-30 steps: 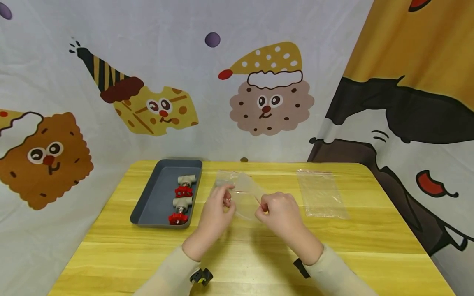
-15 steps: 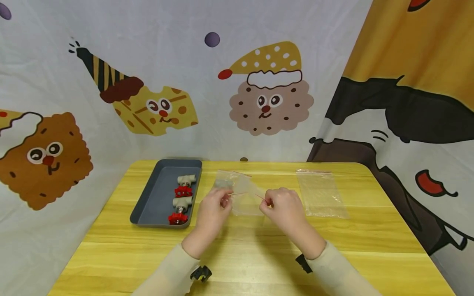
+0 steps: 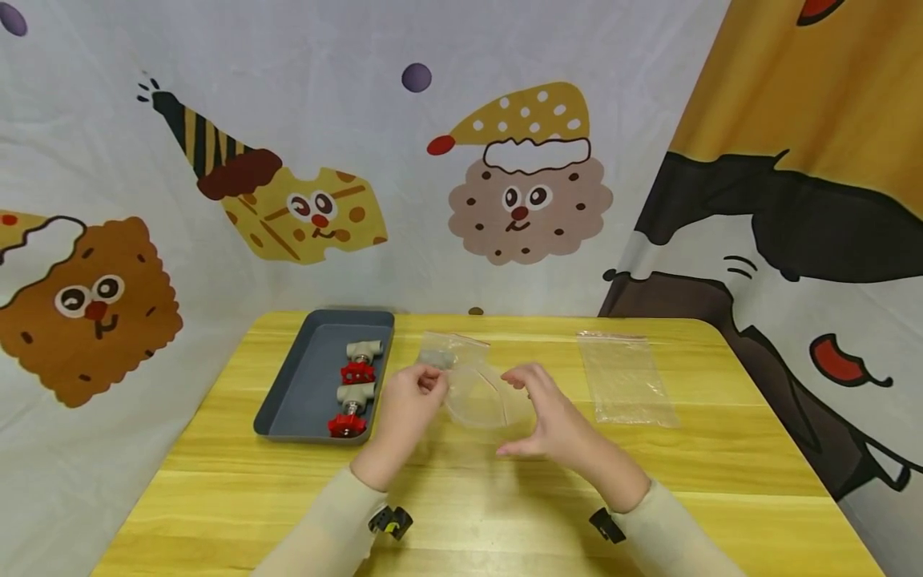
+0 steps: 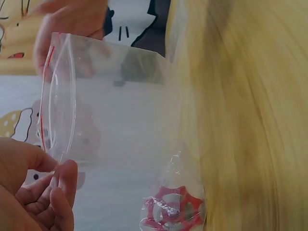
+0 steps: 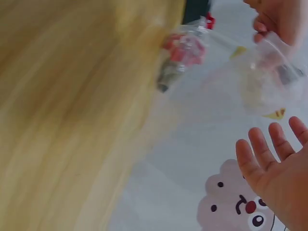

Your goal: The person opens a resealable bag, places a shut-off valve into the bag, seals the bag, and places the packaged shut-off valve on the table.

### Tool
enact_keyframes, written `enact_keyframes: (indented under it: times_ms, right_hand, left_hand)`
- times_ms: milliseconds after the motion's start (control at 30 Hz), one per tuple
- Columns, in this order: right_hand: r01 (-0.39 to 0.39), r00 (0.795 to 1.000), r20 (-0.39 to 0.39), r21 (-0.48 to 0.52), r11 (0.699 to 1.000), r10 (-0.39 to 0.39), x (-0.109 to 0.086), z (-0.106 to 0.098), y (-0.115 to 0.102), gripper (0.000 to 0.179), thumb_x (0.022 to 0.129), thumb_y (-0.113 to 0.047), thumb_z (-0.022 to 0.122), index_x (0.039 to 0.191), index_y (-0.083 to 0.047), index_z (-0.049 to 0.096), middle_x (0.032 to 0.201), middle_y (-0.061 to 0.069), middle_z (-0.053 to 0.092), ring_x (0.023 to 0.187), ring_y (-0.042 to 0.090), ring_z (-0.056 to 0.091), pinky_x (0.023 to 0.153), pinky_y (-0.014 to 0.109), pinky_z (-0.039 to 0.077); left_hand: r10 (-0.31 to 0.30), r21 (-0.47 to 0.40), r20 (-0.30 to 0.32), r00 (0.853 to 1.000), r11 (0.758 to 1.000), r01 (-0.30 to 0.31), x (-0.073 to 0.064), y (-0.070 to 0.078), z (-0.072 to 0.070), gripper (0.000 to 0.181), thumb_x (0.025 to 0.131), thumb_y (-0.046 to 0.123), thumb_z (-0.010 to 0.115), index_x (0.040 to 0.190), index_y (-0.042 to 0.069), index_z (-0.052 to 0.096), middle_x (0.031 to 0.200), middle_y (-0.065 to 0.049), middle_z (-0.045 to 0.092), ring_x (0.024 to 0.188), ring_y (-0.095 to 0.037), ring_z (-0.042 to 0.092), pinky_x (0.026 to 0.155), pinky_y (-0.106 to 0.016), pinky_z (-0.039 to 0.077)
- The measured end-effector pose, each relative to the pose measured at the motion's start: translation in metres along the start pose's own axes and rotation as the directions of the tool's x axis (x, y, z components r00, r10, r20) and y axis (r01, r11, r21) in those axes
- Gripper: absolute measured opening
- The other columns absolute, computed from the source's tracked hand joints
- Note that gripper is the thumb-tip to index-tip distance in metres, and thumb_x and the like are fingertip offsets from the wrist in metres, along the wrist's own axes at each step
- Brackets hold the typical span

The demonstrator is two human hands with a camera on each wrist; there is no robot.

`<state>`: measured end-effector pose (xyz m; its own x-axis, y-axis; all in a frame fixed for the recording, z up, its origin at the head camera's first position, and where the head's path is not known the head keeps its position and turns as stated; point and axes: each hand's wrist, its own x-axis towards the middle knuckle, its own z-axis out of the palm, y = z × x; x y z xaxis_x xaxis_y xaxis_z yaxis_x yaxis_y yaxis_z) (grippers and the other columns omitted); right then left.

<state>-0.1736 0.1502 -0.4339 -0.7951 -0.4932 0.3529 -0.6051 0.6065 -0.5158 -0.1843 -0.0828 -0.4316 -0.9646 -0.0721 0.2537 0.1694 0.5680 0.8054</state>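
A clear zip-lock bag (image 3: 476, 397) with a red line along its mouth hangs over the middle of the table. At one end of that mouth, my left hand (image 3: 407, 405) pinches the edge between thumb and finger. The left wrist view shows the two lips of the bag (image 4: 120, 106) bowed apart, with nothing inside. My right hand (image 3: 558, 417) is beside the other end, fingers spread and thumb apart, holding nothing. Behind lies another clear bag (image 3: 461, 344); the wrist views show a valve with a red handwheel (image 4: 173, 209) inside it.
A grey tray (image 3: 303, 385) stands at the left with two valves in it, a rear valve (image 3: 358, 361) and a front valve (image 3: 349, 409), both with red handwheels. Flat on the right of the table (image 3: 721, 465) lies a further zip-lock bag (image 3: 627, 377). A printed curtain hangs behind.
Both hands were gripping the bag's mouth and drawing it apart. My right hand has let go and spread its fingers; my left still pinches the edge.
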Motion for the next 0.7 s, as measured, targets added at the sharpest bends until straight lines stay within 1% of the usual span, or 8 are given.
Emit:
enact_keyframes:
  times_ms: [67,133,200,300,467,567,633,700]
  right_hand:
    - [-0.008,1.000,0.006,-0.060,0.998,0.009,-0.003,0.003,0.003,0.085,0.062,-0.040,0.088,0.130,-0.010,0.045,0.125,0.000,0.045,0.112,0.019,0.050,0.093,0.040,0.048]
    - [-0.008,1.000,-0.017,-0.123,0.992,0.006,-0.005,0.006,0.005,0.073,0.065,-0.032,0.087,0.124,-0.010,0.049,0.123,0.000,0.047,0.110,0.019,0.052,0.092,0.038,0.049]
    - [0.001,0.999,-0.053,-0.177,0.984,-0.011,-0.005,0.009,0.008,0.056,0.070,-0.022,0.084,0.116,-0.011,0.054,0.116,-0.001,0.051,0.105,0.018,0.055,0.089,0.035,0.050]
    - [0.008,0.994,-0.106,-0.229,0.973,-0.033,-0.006,0.011,0.011,0.039,0.074,-0.013,0.081,0.105,-0.014,0.058,0.104,-0.005,0.056,0.096,0.014,0.058,0.081,0.030,0.052]
    - [0.028,0.978,-0.196,-0.241,0.970,-0.077,-0.006,0.014,0.016,0.021,0.077,-0.004,0.074,0.089,-0.015,0.060,0.086,-0.006,0.059,0.081,0.009,0.059,0.070,0.024,0.053]
    - [0.064,0.958,-0.260,-0.224,0.973,-0.123,-0.006,0.014,0.018,0.021,0.076,0.000,0.073,0.083,-0.015,0.060,0.082,-0.006,0.060,0.077,0.007,0.059,0.066,0.021,0.052]
    - [0.089,0.943,-0.297,-0.208,0.974,-0.149,-0.006,0.014,0.019,0.020,0.076,0.001,0.072,0.083,-0.014,0.061,0.082,-0.006,0.060,0.076,0.007,0.059,0.066,0.018,0.051]
    - [0.107,0.931,-0.326,-0.190,0.976,-0.165,-0.005,0.013,0.019,0.020,0.076,0.003,0.072,0.083,-0.014,0.063,0.082,-0.004,0.061,0.075,0.007,0.059,0.066,0.016,0.050]
  left_hand:
    - [-0.026,-0.052,-0.003,1.000,0.998,0.026,0.001,-0.001,-0.002,0.011,0.087,0.018,0.066,0.082,0.010,0.071,0.070,0.001,0.067,0.056,-0.007,0.058,0.051,-0.022,0.049]
    - [-0.044,-0.091,-0.002,0.999,0.995,0.044,0.002,-0.002,-0.003,0.011,0.087,0.017,0.066,0.083,0.008,0.071,0.070,-0.001,0.067,0.054,-0.008,0.059,0.050,-0.023,0.050]
    - [-0.057,-0.116,0.006,0.998,0.992,0.057,0.003,-0.003,-0.004,0.011,0.087,0.016,0.066,0.085,0.007,0.072,0.070,-0.002,0.068,0.053,-0.008,0.060,0.050,-0.024,0.051]
    - [-0.079,-0.137,0.026,0.997,0.987,0.082,0.003,-0.002,-0.005,0.011,0.087,0.017,0.066,0.085,0.007,0.072,0.070,-0.002,0.068,0.053,-0.010,0.062,0.050,-0.024,0.051]
    - [-0.106,-0.174,0.080,0.991,0.978,0.118,0.001,0.000,-0.005,0.011,0.087,0.018,0.066,0.086,0.008,0.072,0.072,-0.002,0.069,0.056,-0.012,0.063,0.051,-0.026,0.051]
    - [-0.113,-0.198,0.106,0.988,0.971,0.133,0.001,0.001,-0.006,0.011,0.087,0.021,0.068,0.088,0.010,0.072,0.073,-0.001,0.068,0.058,-0.013,0.064,0.051,-0.026,0.050]
    - [-0.118,-0.233,0.116,0.986,0.962,0.142,0.000,0.002,-0.006,0.014,0.086,0.025,0.070,0.090,0.011,0.072,0.074,-0.001,0.068,0.061,-0.019,0.066,0.053,-0.026,0.051]
    - [-0.137,-0.273,0.137,0.981,0.947,0.171,-0.001,0.012,-0.012,0.020,0.086,0.028,0.070,0.096,0.010,0.071,0.079,-0.004,0.068,0.064,-0.019,0.067,0.056,-0.026,0.052]
